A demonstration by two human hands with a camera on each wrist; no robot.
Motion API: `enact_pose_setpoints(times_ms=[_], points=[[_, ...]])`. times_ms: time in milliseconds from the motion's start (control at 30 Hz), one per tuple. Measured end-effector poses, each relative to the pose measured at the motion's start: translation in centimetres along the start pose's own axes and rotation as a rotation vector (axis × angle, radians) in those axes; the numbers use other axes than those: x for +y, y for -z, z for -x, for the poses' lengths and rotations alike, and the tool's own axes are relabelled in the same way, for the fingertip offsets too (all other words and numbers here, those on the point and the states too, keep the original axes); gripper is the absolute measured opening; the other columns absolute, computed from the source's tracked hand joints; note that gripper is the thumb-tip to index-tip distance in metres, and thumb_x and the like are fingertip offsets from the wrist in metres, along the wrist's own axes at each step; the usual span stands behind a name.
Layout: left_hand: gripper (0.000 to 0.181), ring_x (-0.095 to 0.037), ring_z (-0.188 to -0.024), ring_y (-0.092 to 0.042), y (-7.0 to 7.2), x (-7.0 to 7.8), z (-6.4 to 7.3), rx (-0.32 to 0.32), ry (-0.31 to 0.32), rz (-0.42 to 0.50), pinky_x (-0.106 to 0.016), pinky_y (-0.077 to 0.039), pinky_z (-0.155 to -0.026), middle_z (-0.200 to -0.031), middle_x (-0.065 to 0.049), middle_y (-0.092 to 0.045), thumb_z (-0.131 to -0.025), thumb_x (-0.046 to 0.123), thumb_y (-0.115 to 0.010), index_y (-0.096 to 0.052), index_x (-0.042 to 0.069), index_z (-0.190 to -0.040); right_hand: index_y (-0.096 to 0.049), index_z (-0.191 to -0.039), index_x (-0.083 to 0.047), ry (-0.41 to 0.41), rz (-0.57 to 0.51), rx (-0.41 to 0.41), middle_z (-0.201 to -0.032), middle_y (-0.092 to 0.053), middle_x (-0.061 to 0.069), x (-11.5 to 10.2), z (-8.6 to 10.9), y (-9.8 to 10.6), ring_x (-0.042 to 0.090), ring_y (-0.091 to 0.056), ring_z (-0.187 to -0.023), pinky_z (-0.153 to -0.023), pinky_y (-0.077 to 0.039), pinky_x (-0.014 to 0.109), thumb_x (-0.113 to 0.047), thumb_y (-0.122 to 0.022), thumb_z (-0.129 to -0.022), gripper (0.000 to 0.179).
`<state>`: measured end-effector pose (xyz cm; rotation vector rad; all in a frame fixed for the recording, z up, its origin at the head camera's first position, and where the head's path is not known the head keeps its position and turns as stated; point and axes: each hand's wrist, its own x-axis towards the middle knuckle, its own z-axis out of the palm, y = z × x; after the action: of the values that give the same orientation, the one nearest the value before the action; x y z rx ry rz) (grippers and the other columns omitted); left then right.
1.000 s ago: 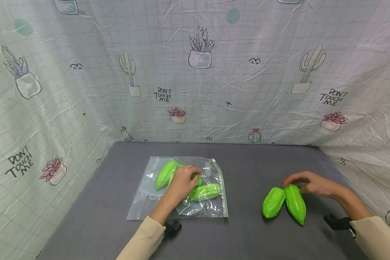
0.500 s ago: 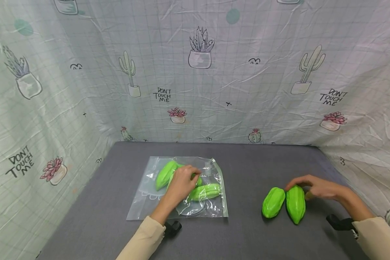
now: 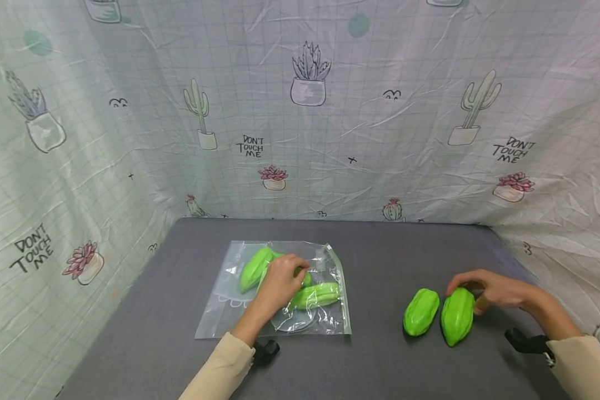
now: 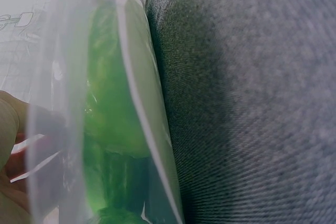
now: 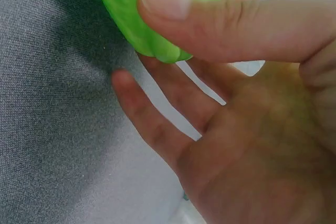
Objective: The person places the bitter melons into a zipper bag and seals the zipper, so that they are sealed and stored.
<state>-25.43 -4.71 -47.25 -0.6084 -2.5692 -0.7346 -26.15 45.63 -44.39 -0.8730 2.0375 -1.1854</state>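
Note:
My right hand (image 3: pixel 500 291) pinches one bright green, ribbed, pod-shaped vegetable (image 3: pixel 457 319) near its far end. In the right wrist view, the thumb (image 5: pixel 165 6) lies on one side of it and some fingers lie behind. A second green vegetable (image 3: pixel 421 312) lies just to its left, with a narrow gap between. My left hand (image 3: pixel 280 280) rests on a clear zip bag (image 3: pixel 215 319), its fingers bent and not gripping plainly. Inside the bag are several similar vegetables (image 3: pixel 316 296), partly hidden by the hand. In the left wrist view, the bag's plastic (image 4: pixel 47 156) covers part of the fingers.
The bag lies on a dark grey tabletop (image 3: pixel 375 250), its zip edge (image 3: pixel 344 294) facing right. A white patterned cloth (image 3: pixel 360 189) hangs behind and along both sides. Dark wrist mounts (image 3: pixel 266 352) sit under both wrists.
My right hand has shifted slightly right, and the vegetable it holds has turned, its near tip swinging left. The gap to the other vegetable has opened. The left hand and bag stay put.

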Motion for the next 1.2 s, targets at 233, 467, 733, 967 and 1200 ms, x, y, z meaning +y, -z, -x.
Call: enact_pose_setpoints(times_ms=[233,467,733,967,1200], points=[[0.013,-0.018,-0.080,-0.070,0.1,0.1,0.0,-0.003,0.005,0.002,-0.033,-0.058,-0.077,-0.095,-0.004,-0.079,-0.088,0.005,-0.075,-0.080,0.010,-0.099,-0.054,-0.134,0.012,-0.016,-0.093,-0.041,-0.130,-0.068,-0.001,-0.1,0.4,0.0,0.013,-0.070,-0.101,-0.076,-0.057,0.030,0.011,-0.062,-0.084,0.050],[0.013,-0.016,-0.079,-0.068,0.0,0.1,0.0,-0.010,0.007,0.005,-0.032,-0.057,-0.077,-0.095,-0.003,-0.078,-0.088,0.005,-0.075,-0.080,0.009,-0.099,-0.050,-0.138,0.012,0.048,-0.071,-0.023,-0.135,-0.065,-0.009,-0.4,0.8,0.0,0.008,-0.068,-0.111,-0.085,-0.057,0.026,0.012,-0.061,-0.089,0.050],[0.013,-0.018,-0.081,-0.070,0.1,0.1,0.0,0.002,0.009,-0.001,-0.034,-0.058,-0.076,-0.094,-0.003,-0.078,-0.087,0.005,-0.075,-0.080,0.010,-0.099,-0.054,-0.139,0.005,0.080,0.043,0.019,-0.134,-0.066,-0.005,-2.0,0.1,0.0,0.006,-0.065,-0.117,-0.093,-0.054,0.023,0.006,-0.063,-0.093,0.046],[0.012,-0.017,-0.079,-0.069,0.1,0.1,0.0,0.007,-0.004,0.001,-0.032,-0.057,-0.076,-0.094,-0.004,-0.078,-0.087,0.004,-0.076,-0.080,0.009,-0.098,-0.052,-0.140,0.006,0.064,0.077,0.045,-0.135,-0.067,-0.001,-3.3,-0.8,-0.4,0.008,-0.066,-0.117,-0.092,-0.055,0.023,0.002,-0.062,-0.097,0.045],[0.013,-0.016,-0.079,-0.069,0.0,0.1,0.0,0.005,-0.004,0.004,-0.032,-0.057,-0.076,-0.094,-0.004,-0.079,-0.087,0.004,-0.075,-0.080,0.009,-0.098,-0.055,-0.141,-0.003,0.029,0.147,0.106,-0.135,-0.065,-0.004,-4.3,-2.1,-1.1,0.004,-0.065,-0.118,-0.092,-0.056,0.023,-0.006,-0.065,-0.098,0.044]])
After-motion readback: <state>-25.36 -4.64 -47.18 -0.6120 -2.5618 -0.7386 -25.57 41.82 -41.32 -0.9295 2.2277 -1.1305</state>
